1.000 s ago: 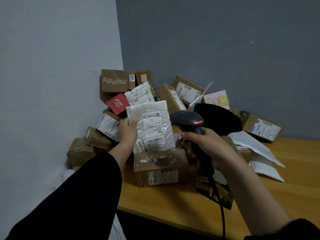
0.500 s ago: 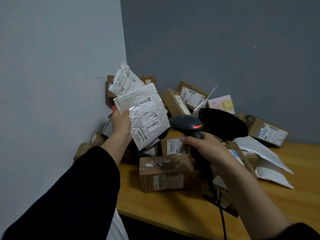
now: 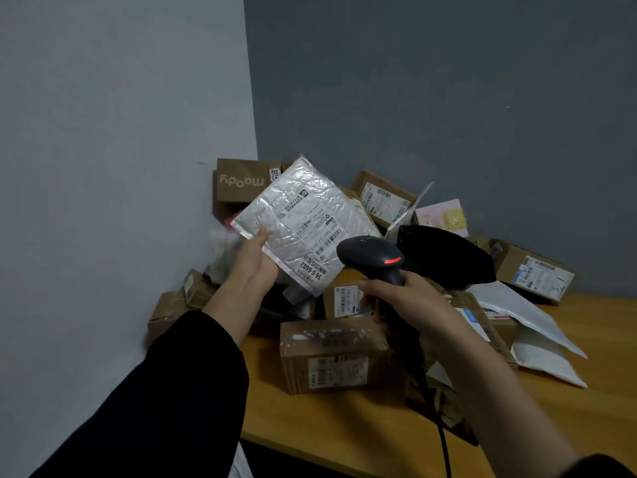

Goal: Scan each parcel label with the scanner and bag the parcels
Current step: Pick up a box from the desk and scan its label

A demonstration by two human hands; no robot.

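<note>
My left hand (image 3: 256,262) grips a white padded mailer (image 3: 300,225) by its lower left edge and holds it tilted above the pile, label side facing me. My right hand (image 3: 403,298) grips the handle of a black barcode scanner (image 3: 370,255). The scanner's head sits just right of and below the mailer's label, and a red light shows on its top. The scanner's cable (image 3: 443,443) runs down past my right forearm.
Many cardboard parcels are heaped in the corner on the wooden table (image 3: 344,432), among them a taped box (image 3: 331,357) in front and a "moody" box (image 3: 241,181) against the wall. A black bag (image 3: 444,260) and white mailers (image 3: 524,326) lie to the right.
My left hand turned the mailer and brought it toward the scanner. A second white mailer that was behind it has dropped away to the left, seen as a blur. The scanner stayed about where it was.
</note>
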